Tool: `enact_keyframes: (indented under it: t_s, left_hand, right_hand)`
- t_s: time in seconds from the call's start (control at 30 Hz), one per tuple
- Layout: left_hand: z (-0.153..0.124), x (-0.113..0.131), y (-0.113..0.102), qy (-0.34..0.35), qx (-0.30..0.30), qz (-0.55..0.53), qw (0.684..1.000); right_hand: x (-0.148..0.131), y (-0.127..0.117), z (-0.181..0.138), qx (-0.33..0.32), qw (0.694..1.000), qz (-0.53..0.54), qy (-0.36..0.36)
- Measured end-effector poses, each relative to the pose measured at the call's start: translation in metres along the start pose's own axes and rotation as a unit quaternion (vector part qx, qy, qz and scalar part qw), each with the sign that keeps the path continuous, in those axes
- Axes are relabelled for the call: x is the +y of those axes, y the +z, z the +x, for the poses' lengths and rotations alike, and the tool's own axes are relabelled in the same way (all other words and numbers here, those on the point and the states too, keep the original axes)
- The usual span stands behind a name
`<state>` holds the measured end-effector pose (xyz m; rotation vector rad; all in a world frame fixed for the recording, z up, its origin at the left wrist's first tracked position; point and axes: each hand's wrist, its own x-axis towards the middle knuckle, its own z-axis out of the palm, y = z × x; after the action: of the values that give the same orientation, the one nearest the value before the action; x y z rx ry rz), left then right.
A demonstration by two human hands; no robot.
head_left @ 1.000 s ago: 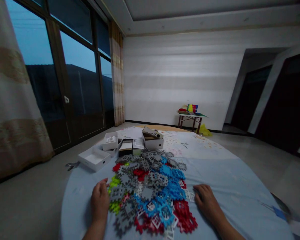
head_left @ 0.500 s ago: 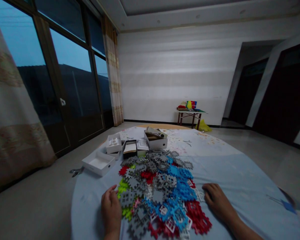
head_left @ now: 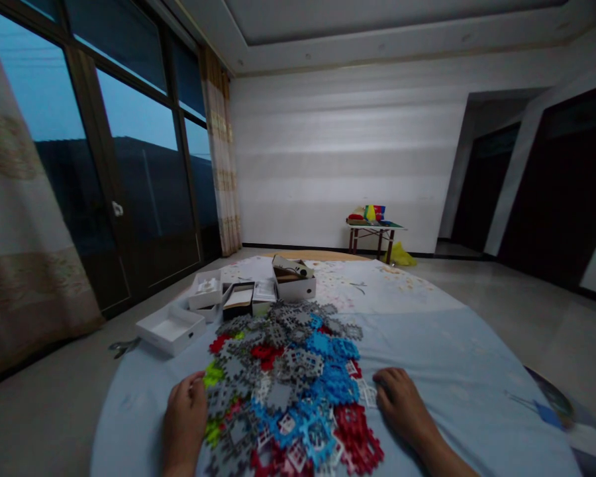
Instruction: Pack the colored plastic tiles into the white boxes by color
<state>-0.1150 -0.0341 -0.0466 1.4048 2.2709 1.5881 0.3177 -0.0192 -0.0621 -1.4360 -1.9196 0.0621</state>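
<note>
A heap of flat interlocking plastic pieces (head_left: 291, 381), grey, blue, red, white and lime green, lies on a pale blue sheet (head_left: 451, 371) spread over the floor. My left hand (head_left: 185, 417) rests at the heap's left edge, fingers curled against the grey and green pieces. At the right edge, my right hand (head_left: 402, 404) lies with bent fingers touching white and blue pieces. Neither hand lifts a piece.
Several small open boxes (head_left: 238, 298) and a white box lid (head_left: 171, 328) sit beyond the heap. Scissors (head_left: 122, 345) lie on the grey floor at left. Glass doors and curtains stand at left. A small table (head_left: 375, 232) holding colourful things stands by the far wall.
The view has swung a little to the right, then back left. Both hands stay at the edges of the heap, barely moved.
</note>
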Motion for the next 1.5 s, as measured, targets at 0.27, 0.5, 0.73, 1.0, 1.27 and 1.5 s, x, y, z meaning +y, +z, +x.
enact_keyframes:
  t_s: [0.27, 0.5, 0.73, 1.0, 1.27, 1.5]
  left_hand:
    - [-0.007, 0.017, 0.001, 0.103, -0.035, 0.054, 0.993]
    - [-0.013, 0.024, 0.019, 0.148, -0.067, 0.103, 0.981]
    - [-0.016, 0.034, 0.037, 0.135, -0.082, 0.153, 0.975]
    - [0.009, 0.058, 0.036, 0.058, -0.072, 0.204, 0.975]
    - [0.035, 0.046, 0.059, 0.020, -0.117, 0.221, 0.968]
    - [0.039, 0.033, 0.082, 0.055, -0.165, 0.158, 0.972]
  right_hand:
    - [-0.012, -0.008, -0.002, -0.006, 0.995, 0.098, -0.022]
    - [-0.057, -0.011, -0.002, -0.098, 0.983, 0.107, -0.117]
    - [-0.103, -0.003, 0.020, -0.210, 0.961, 0.085, -0.161]
    - [-0.089, 0.005, 0.029, -0.252, 0.964, 0.012, -0.084]
    - [-0.061, 0.001, 0.028, -0.218, 0.972, -0.017, -0.087]
    - [-0.066, 0.011, 0.023, -0.155, 0.960, -0.013, -0.232]
